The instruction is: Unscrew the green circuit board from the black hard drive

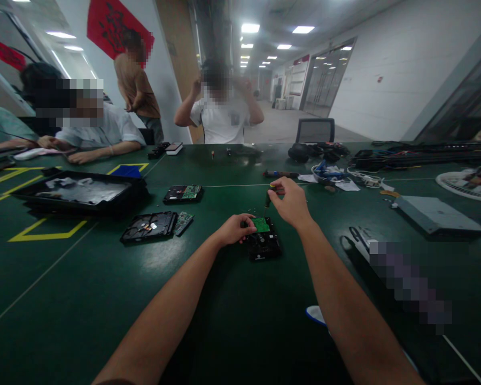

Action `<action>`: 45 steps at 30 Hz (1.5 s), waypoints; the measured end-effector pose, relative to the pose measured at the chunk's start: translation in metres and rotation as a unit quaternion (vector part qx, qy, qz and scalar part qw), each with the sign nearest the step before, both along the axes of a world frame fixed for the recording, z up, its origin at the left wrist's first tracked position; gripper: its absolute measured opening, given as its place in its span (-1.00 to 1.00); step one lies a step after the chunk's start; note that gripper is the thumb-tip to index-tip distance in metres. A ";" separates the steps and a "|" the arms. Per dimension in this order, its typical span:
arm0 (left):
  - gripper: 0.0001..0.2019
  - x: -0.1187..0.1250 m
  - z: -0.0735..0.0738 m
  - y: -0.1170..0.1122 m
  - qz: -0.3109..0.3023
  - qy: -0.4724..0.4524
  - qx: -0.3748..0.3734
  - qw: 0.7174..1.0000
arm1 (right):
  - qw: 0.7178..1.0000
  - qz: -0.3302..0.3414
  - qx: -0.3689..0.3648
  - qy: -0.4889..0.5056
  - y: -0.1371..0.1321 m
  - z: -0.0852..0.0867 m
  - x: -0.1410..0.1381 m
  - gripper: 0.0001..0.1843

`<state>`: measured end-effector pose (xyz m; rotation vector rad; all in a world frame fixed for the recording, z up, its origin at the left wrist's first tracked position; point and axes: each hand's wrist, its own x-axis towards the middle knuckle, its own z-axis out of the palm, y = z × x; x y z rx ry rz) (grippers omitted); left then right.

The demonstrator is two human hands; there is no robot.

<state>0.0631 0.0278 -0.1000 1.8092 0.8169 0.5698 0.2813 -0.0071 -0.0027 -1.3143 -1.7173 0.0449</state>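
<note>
On a green table (208, 283), the left hand (236, 230) grips the drive (262, 248) by its left edge; over its far end, the right hand (292, 200) pinches an upright screwdriver (268, 200). Beyond the drive: a person (224, 120), white wall (377, 80).

With our left grip (235, 230), we are touching a black hard drive (264, 248) on the counter (228, 305); with our right grip (292, 202), we are holding a screwdriver (267, 201) upright at the green circuit board (261, 224). We are facing a person (222, 127) in white.

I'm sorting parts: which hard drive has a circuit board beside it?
The leftmost hard drive, circuit board at its right; the others carry theirs on top.
</note>
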 end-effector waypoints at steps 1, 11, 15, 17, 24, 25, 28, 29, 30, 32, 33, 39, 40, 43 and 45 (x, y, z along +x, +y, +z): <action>-0.72 0.000 0.000 0.000 0.002 0.000 0.000 1.000 | 1.000 -0.007 -0.005 0.008 0.000 0.000 0.000 -0.85; -0.71 0.000 -0.003 0.001 0.004 -0.002 -0.007 1.000 | 1.000 0.018 0.003 -0.019 -0.001 0.000 -0.002 -0.81; -0.71 0.000 -0.004 0.001 0.001 -0.011 -0.004 1.000 | 1.000 0.013 -0.011 0.001 0.001 -0.001 -0.001 -0.80; -0.72 0.000 -0.003 0.001 0.001 -0.012 -0.004 1.000 | 1.000 0.017 -0.023 0.003 0.000 0.000 -0.001 -0.81; -0.75 0.001 -0.002 0.002 0.006 -0.003 -0.009 1.000 | 1.000 0.016 -0.006 -0.005 0.000 -0.001 -0.002 -0.80; -0.75 0.001 -0.002 0.002 0.005 -0.003 -0.009 1.000 | 1.000 0.014 -0.007 0.002 0.000 -0.001 -0.001 -0.80; -0.75 0.000 -0.002 0.001 0.002 -0.007 -0.007 1.000 | 1.000 0.016 -0.014 0.017 0.002 -0.003 0.000 -0.82; -0.74 0.000 -0.002 0.001 0.000 -0.009 -0.005 1.000 | 1.000 0.018 -0.013 0.015 0.002 -0.003 0.000 -0.83; -0.74 0.000 -0.003 0.001 -0.002 -0.009 -0.003 1.000 | 1.000 0.019 -0.010 0.010 0.002 -0.003 0.000 -0.84; -0.73 0.000 -0.004 0.002 -0.005 -0.010 0.000 1.000 | 1.000 0.017 0.000 -0.004 0.002 -0.002 0.000 -0.84; -0.72 0.000 -0.004 0.002 -0.005 -0.011 0.001 1.000 | 1.000 0.014 0.004 -0.009 0.001 -0.002 0.000 -0.84; -0.73 0.000 -0.004 0.002 -0.005 -0.009 0.001 1.000 | 1.000 -0.006 0.004 0.003 0.002 -0.002 0.001 -0.86; -0.73 0.000 -0.003 0.002 -0.005 -0.007 -0.001 1.000 | 1.000 -0.003 0.004 0.004 0.002 -0.002 0.000 -0.87; -0.71 0.001 -0.002 0.001 0.003 0.001 -0.004 1.000 | 1.000 0.017 0.010 0.002 0.002 -0.002 -0.001 -0.86; -0.70 0.001 -0.001 0.001 0.006 0.005 -0.005 1.000 | 1.000 0.021 0.018 -0.004 0.001 -0.001 -0.001 -0.83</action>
